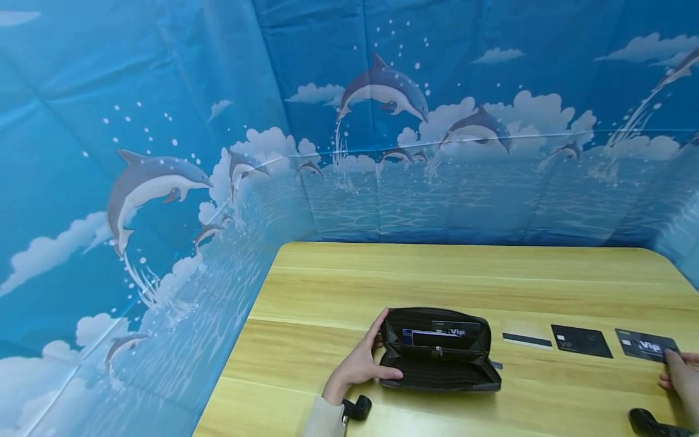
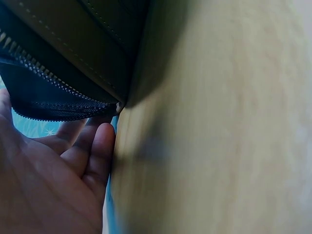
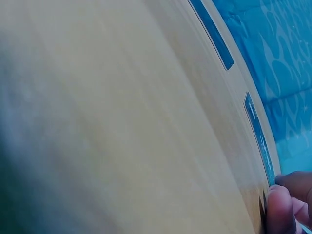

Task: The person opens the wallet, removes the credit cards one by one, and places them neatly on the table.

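A black zip-around wallet (image 1: 441, 364) lies unzipped on the table, spread wide, with several cards (image 1: 437, 335) in its slots, one marked "Vip". My left hand (image 1: 360, 361) holds the wallet by its left end, thumb on the lower half and fingers along the upper edge. The left wrist view shows the wallet's zipper (image 2: 53, 80) above the curled fingers. At the far right, my right hand (image 1: 682, 373) pinches the right end of a dark "Vip" card (image 1: 644, 345). That card (image 3: 258, 136) appears edge-on at the fingertips in the right wrist view.
Between the wallet and the right hand lie a white card with a black stripe (image 1: 526, 335) and a black VIP card (image 1: 581, 341), in a row on the wooden table (image 1: 437, 273). A blue dolphin-print sheet (image 1: 382, 194) hangs behind and beside the table.
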### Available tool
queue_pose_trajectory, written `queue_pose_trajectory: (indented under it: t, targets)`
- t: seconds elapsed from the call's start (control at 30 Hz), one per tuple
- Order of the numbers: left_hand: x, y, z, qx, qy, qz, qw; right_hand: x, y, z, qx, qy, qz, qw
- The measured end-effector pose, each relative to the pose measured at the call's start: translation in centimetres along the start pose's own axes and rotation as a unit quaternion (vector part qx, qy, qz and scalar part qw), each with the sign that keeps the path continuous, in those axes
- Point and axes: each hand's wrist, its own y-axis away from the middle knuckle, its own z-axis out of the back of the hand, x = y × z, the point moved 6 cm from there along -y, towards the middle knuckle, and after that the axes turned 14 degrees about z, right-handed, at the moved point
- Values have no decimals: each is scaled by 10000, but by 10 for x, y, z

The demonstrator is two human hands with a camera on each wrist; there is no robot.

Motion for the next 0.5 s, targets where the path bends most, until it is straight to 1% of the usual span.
queue_pose_trajectory:
  t: [0.17,0.33,0.4,0.5]
  targets:
    - [1,0,0,-31,19,-19,10000,-2,0,2,-59,-117,-44,9999]
    - [2,-1,-1,-23,1,-32,10000,-5,-3,2,-48,13,122,9999]
    - [2,-1,-1,5,-7,-41,10000,-4,-2,3,-148,112,150,9997]
    - [2,-1,-1,37,-30,-53,10000,4,6,3,-392,344,26,9986]
